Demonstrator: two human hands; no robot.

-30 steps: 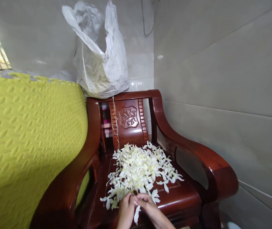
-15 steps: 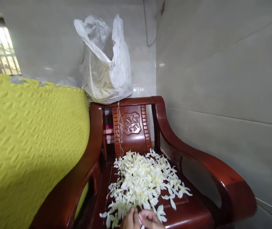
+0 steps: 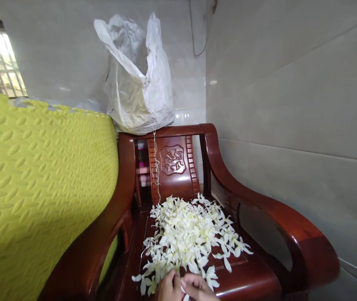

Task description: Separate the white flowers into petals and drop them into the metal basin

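Flowers [image 3: 184, 234]: white heap, chair seat [image 3: 244, 279], twelve o'clock of hands, likely for easy reach.
Right hand [image 3: 197, 287]: fingertips pinching white petal [image 3: 186, 297], seemingly to steady it.
Left hand [image 3: 169, 286]: nine o'clock of right; fingers bent, grip hidden, cannot tell.

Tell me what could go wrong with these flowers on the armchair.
The left hand and right hand are close to the loose white flowers near the front of the wooden seat, and might brush some off. The white plastic bag seems perched on the armchair's top rail and could tip onto them.
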